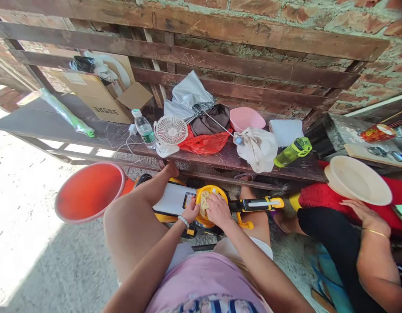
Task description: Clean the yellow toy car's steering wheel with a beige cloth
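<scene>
Both my hands are low in the middle of the view, over a yellow and black plastic machine [175,202] resting by my knees. Its round yellow housing [211,213] holds a crumpled pale yellow cloth [204,204]. My left hand [190,211], with a white beaded bracelet, grips the cloth at the housing's left side. My right hand [219,211] presses on the cloth from the right. A yellow handle [262,204] sticks out to the right. The machine's lower part is hidden by my hands and legs.
A dark wooden bench [220,163] ahead holds a water bottle [144,129], small white fan [171,130], red bag [204,143], pink bowl [247,119] and green bottle [292,152]. An orange basin [89,192] stands left. A person's hand [364,214] holds a cream dish [357,180] right.
</scene>
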`<state>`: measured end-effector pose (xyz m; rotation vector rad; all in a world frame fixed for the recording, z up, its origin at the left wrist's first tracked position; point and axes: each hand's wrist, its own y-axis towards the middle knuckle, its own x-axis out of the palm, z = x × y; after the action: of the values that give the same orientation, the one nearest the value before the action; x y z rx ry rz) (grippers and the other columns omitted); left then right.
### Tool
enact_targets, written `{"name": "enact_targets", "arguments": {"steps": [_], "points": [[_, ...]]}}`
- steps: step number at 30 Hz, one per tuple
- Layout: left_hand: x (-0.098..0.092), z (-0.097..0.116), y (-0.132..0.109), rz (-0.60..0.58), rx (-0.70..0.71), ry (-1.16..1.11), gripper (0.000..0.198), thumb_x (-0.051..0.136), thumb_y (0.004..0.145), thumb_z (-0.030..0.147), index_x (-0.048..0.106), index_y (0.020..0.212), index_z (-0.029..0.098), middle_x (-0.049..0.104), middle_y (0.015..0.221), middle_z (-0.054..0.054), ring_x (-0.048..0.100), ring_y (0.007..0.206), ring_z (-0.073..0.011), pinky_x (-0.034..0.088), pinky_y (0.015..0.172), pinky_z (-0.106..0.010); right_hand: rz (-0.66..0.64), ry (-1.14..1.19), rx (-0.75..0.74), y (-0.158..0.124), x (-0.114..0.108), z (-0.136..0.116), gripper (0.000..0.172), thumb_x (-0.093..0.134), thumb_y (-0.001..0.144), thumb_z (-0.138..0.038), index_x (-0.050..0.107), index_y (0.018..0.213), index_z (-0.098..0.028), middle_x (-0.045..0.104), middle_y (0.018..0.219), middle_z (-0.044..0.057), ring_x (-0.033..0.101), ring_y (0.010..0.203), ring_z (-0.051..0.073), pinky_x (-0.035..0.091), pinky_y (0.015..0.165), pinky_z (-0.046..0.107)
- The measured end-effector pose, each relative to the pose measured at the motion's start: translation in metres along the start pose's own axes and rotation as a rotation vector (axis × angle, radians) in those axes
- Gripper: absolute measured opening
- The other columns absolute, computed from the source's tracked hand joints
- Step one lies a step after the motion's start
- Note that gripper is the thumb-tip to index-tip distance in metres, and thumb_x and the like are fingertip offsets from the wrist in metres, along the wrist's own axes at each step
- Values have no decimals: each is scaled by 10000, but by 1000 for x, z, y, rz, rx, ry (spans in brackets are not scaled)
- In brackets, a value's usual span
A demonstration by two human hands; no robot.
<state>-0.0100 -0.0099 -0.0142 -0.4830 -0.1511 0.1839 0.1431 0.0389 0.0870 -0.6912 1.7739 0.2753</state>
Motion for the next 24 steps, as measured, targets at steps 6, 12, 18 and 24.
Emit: {"name": "enact_targets", "arguments": {"steps": [6,12,18,24], "points": [[7,-1,-5,-7,-110,-50,469,708,806,622,534,1021,244,679,743,-3,691,727,-216,592,739,-384,-121,-116,236,-19,-16,6,323,558,930,-217,750,1183,-160,685,1225,173,613,1153,305,485,927,371],[12,6,-4,59,19,101,270,668,875,459,487,858,259,646,646,12,661,689,-193,541,799,-341,-177,-187,23,-14,-48,9,310,549,941,-177,750,1177,-183,677,1295,137,578,1203,286,456,999,360],[14,9,-4,99,10,139,214,661,899,375,483,867,261,601,624,40,620,636,-175,515,759,-326,-197,-229,-347,54,-41,-8,295,581,948,-201,739,1195,-231,687,1305,105,543,1226,292,438,1016,403],[16,10,-5,137,28,157,258,666,898,431,473,870,262,571,603,52,612,644,-175,501,767,-331,-334,-225,-253,93,-48,4,319,638,912,-313,762,1204,-277,751,1190,107,604,1191,296,474,932,366]]}}
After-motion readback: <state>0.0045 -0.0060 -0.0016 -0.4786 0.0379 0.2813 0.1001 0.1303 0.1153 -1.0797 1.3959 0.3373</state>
